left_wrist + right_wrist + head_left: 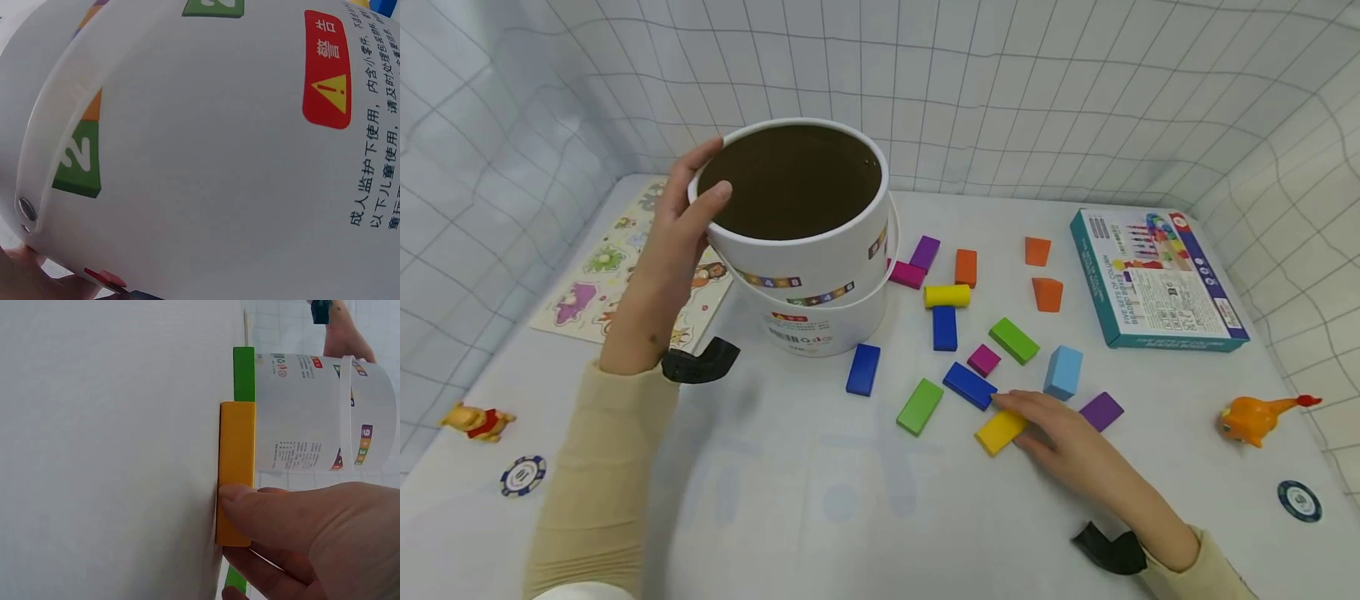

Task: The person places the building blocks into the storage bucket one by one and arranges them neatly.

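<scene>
A white bucket [820, 275] with printed sums and a thin handle stands at the back left of the table. My left hand [681, 221] grips its rim on the left side, thumb over the edge; the dark inside hides its contents. In the left wrist view the bucket's wall [206, 156] fills most of the picture. My right hand [1067, 442] pinches a yellow block [1001, 432] low at the tabletop, thumb on its near side in the right wrist view. A blue block [970, 386] lies right by the fingertips, and a purple block [1101, 412] lies beyond the knuckles.
Several coloured blocks, among them a green block [920, 407] and a light blue block [1063, 372], lie scattered mid-table. A puzzle board [580, 283] lies behind my left arm. At the right are a flat box [1165, 279], an orange toy [1255, 419] and a chip [1299, 501].
</scene>
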{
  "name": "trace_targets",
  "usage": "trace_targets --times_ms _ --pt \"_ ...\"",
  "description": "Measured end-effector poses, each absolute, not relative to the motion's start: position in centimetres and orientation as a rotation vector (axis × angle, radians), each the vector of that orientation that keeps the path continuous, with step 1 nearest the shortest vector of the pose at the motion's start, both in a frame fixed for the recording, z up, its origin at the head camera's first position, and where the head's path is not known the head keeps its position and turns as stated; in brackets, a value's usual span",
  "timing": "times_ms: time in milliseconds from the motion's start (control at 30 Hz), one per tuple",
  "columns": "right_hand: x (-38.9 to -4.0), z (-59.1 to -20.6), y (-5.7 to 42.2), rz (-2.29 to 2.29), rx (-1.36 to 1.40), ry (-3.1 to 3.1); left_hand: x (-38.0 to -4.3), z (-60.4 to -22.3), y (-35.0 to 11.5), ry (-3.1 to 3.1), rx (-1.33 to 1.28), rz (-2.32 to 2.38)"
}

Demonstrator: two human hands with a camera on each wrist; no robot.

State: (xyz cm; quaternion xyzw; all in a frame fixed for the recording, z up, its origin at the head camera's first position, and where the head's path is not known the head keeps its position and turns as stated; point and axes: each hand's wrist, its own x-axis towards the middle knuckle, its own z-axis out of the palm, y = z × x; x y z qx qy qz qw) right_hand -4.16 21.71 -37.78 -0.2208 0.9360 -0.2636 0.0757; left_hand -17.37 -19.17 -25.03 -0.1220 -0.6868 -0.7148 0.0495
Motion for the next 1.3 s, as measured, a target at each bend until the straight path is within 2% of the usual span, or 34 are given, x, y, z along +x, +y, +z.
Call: trace_targets --times_ms 700,1000,1300 --pt "-4.1 -36.4 21.5 -0.665 -0.685 2.844 -15.7 -26.2 -19.9 -2.086 -0.423 -2.244" --pt "-6.0 -30.5 18.8 -1.001 -0.846 2.752 -15.6 -25.7 -19.4 -2.129 -0.416 -2.207" --pt "-10.4 -23.1 12.1 -1.383 -1.166 2.780 -15.2 -25.5 -18.7 -2.170 -0.381 -2.094"
